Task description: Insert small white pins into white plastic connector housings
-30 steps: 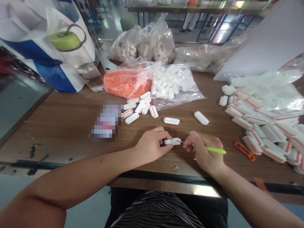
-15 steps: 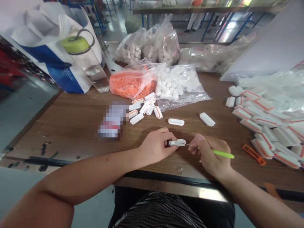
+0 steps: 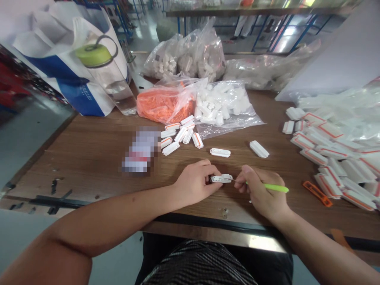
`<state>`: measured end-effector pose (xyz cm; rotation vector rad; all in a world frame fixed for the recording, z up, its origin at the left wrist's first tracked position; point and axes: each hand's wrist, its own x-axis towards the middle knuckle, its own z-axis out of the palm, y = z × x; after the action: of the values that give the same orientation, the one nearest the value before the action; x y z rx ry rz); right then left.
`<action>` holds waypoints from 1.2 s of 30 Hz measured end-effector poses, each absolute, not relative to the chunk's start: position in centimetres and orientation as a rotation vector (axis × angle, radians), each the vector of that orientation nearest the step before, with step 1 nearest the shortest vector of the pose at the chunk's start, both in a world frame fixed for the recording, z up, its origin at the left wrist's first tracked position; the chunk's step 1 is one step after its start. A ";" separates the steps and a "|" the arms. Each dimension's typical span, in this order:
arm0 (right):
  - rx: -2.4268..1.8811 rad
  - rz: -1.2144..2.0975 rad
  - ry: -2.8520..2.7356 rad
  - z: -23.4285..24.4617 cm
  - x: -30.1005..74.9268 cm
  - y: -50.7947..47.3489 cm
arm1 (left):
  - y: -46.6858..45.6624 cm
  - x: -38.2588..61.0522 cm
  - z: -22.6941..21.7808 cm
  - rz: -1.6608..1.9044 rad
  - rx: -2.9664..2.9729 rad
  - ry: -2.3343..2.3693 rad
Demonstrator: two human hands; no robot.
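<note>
Between thumb and fingers, my left hand (image 3: 197,180) pinches a small white plastic housing (image 3: 221,179) with a row of dark holes along its upper face. A dark part shows at its left end, mostly behind my fingers. My right hand (image 3: 261,190) is closed around a thin tool with a lime-green handle (image 3: 276,187). The tool's fine metal tip lies at the right part of the housing; whether it sits in a hole is too small to tell. Just beyond my hands lie two loose white housings (image 3: 220,152), (image 3: 259,149) on the brown table.
White housings with orange strips (image 3: 314,156) pile up at right, near an orange frame piece (image 3: 317,193). Behind are a bag of orange parts (image 3: 164,105) and a bag of white parts (image 3: 219,105). A bottle (image 3: 108,79) and a blurred-out flat object (image 3: 141,150) are at left.
My right hand has shifted slightly left, bringing the green-handled tool a little further over the housing. My left hand and the housing have stayed in place.
</note>
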<state>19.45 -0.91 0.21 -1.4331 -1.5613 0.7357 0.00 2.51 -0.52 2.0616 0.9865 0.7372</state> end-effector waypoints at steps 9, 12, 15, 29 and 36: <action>-1.443 0.744 -1.544 0.7 19.5 -0.9 | 2.4 0.0 -0.5 0.734 2.043 1.003; -1.445 0.745 -1.570 0.7 19.4 -0.9 | 2.4 0.0 -0.5 0.736 2.044 1.011; -1.430 0.716 -1.552 0.7 19.4 -0.9 | 2.4 0.0 -0.5 0.733 2.039 1.011; -1.429 0.748 -1.550 0.7 19.4 -0.8 | 2.5 0.0 -0.3 0.727 2.058 1.002; -1.451 0.793 -1.405 0.6 20.0 -0.5 | 2.7 -0.1 -0.2 0.708 2.075 0.988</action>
<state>19.98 -0.46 0.56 -1.4510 -1.4050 0.7926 -0.06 2.65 -0.24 2.0751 0.9881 0.7084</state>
